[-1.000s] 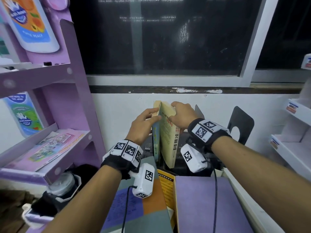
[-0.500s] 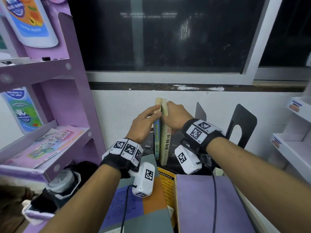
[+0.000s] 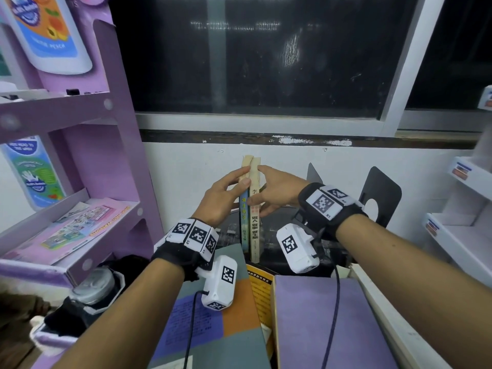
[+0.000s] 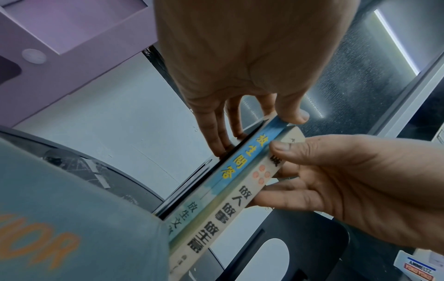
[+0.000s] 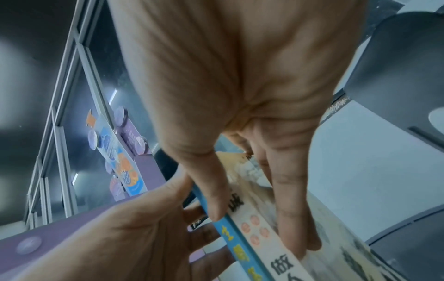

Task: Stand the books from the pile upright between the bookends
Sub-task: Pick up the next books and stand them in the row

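We see an evenly lit indoor scene against a black window [image 3: 266, 57] streaked with faint glare. The head view bends straight lines at its edges. Our right wrist view is motion-blurred; the left wrist view is sharper, softening close up.

wrists: black straps [image 3: 327, 225] with white tag blocks [image 3: 195, 234]
cameras: white [image 3: 221, 282], black cables [image 3: 190, 328]
arms: bare
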`<state>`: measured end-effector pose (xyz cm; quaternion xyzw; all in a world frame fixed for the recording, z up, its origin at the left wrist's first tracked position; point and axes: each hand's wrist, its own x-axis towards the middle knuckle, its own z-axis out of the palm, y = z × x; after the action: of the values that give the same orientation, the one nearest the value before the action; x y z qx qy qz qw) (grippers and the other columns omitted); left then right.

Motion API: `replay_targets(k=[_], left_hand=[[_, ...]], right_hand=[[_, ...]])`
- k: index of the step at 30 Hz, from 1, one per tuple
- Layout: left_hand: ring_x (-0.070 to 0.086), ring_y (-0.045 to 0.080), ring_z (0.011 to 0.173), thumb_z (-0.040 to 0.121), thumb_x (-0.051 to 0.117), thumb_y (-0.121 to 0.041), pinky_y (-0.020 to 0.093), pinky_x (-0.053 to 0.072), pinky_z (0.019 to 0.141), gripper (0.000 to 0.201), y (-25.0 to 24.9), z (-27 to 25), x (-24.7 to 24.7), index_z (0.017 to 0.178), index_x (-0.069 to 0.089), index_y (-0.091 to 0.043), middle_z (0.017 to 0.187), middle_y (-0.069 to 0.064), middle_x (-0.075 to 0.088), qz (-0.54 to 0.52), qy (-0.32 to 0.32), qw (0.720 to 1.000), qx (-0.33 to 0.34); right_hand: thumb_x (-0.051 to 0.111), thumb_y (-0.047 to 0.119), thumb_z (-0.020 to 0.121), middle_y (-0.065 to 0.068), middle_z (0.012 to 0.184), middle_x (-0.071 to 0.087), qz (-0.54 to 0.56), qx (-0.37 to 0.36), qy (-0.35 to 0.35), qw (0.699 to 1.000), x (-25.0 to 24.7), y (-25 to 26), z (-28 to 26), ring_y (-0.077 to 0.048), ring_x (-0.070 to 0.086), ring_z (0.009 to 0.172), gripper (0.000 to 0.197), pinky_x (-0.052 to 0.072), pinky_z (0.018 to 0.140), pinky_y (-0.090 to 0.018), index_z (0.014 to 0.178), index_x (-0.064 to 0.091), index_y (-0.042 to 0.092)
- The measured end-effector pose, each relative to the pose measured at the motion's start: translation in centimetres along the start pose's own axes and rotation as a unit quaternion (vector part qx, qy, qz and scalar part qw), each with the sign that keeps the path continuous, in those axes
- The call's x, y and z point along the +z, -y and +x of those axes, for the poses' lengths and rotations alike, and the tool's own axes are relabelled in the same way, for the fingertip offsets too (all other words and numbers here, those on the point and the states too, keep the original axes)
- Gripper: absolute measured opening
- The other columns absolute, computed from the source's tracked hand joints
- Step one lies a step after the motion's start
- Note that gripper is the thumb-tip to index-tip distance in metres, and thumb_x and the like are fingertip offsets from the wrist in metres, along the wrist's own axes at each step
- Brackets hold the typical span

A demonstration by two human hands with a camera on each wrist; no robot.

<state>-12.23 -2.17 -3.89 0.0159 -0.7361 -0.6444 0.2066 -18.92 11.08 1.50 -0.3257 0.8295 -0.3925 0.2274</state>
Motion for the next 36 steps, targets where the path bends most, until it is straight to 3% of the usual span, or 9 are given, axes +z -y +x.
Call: replay_targets(k=[4, 10, 20, 24, 27, 33, 36], left_hand=[[0.064, 0.023, 0.105, 0.096, 0.054, -0.025, 0.04, 0.056, 0.087, 0.035, 0.1, 0.2, -0.1, 0.131, 0.057, -0.025, 0.118, 0.005, 0.062, -0.007, -0.004, 1.0, 0.004], [0.064, 0.024, 0.108, 0.094, 0.057, -0.028, 0.046, 0.054, 0.091, 0.035, 0.4, 0.3, -0.3, 0.129, 0.06, -0.028, 0.119, 0.006, 0.064, 0.0, -0.005, 1.0, 0.009], [0.065, 0.024, 0.101, 0.096, 0.055, -0.027, 0.045, 0.055, 0.089, 0.029, 0.5, 0.3, -0.5, 0.125, 0.06, -0.028, 0.116, 0.007, 0.061, 0.0, -0.002, 1.0, 0.006], [0.065, 0.024, 0.104, 0.095, 0.056, -0.028, 0.044, 0.056, 0.088, 0.025, 0.3, 0.2, -0.5, 0.119, 0.063, -0.033, 0.122, 0.009, 0.06, 0.004, -0.002, 1.0, 0.001], [0.065, 0.023, 0.104, 0.096, 0.056, -0.027, 0.043, 0.056, 0.088, 0.027, 0.2, 0.0, -0.3, 0.122, 0.062, -0.029, 0.122, 0.009, 0.06, 0.002, -0.006, 1.0, -0.005], [0.064, 0.025, 0.106, 0.096, 0.056, -0.028, 0.043, 0.057, 0.088, 0.03, 0.1, -0.1, -0.2, 0.125, 0.061, -0.027, 0.122, 0.01, 0.059, 0.013, -0.017, 1.0, -0.013], [0.063, 0.027, 0.109, 0.096, 0.055, -0.029, 0.041, 0.058, 0.083, 0.031, -0.2, -0.1, -0.2, 0.126, 0.06, -0.028, 0.124, 0.01, 0.06, 0.018, -0.009, 0.999, -0.029]], right_hand=[[0.069, 0.003, 0.085, -0.02, 0.115, 0.061, 0.02, 0.009, -0.017, 1.0, 0.4, -0.2, 0.5, -0.034, 0.07, 0.092, 0.061, 0.06, 0.076, -0.049, 0.134, 0.033, 0.011], [0.065, 0.002, 0.089, -0.021, 0.118, 0.061, 0.054, 0.016, -0.02, 0.998, 0.5, -0.3, 0.4, -0.038, 0.069, 0.096, 0.063, 0.058, 0.081, -0.051, 0.138, 0.027, 0.013], [0.068, 0.006, 0.088, -0.019, 0.115, 0.06, 0.054, 0.005, -0.038, 0.998, 0.7, -0.2, 0.0, -0.035, 0.069, 0.092, 0.067, 0.06, 0.073, -0.042, 0.141, 0.028, 0.015], [0.069, 0.006, 0.087, -0.017, 0.117, 0.061, 0.071, 0.006, -0.032, 0.997, 0.6, -0.2, -0.5, -0.032, 0.069, 0.094, 0.059, 0.06, 0.074, -0.041, 0.129, 0.032, 0.023], [0.069, 0.008, 0.087, -0.015, 0.117, 0.063, 0.073, 0.014, -0.032, 0.997, 0.7, -0.1, -0.8, -0.03, 0.069, 0.094, 0.051, 0.06, 0.075, -0.038, 0.116, 0.031, 0.023], [0.066, 0.008, 0.089, -0.014, 0.114, 0.062, 0.08, 0.023, -0.03, 0.996, 1.0, -0.1, -1.4, -0.026, 0.067, 0.091, 0.043, 0.059, 0.07, -0.032, 0.116, 0.034, 0.019], [0.065, 0.008, 0.09, -0.011, 0.108, 0.061, 0.079, 0.025, -0.034, 0.996, 1.1, 0.0, -1.7, -0.025, 0.066, 0.089, 0.041, 0.058, 0.074, -0.033, 0.115, 0.035, 0.021]])
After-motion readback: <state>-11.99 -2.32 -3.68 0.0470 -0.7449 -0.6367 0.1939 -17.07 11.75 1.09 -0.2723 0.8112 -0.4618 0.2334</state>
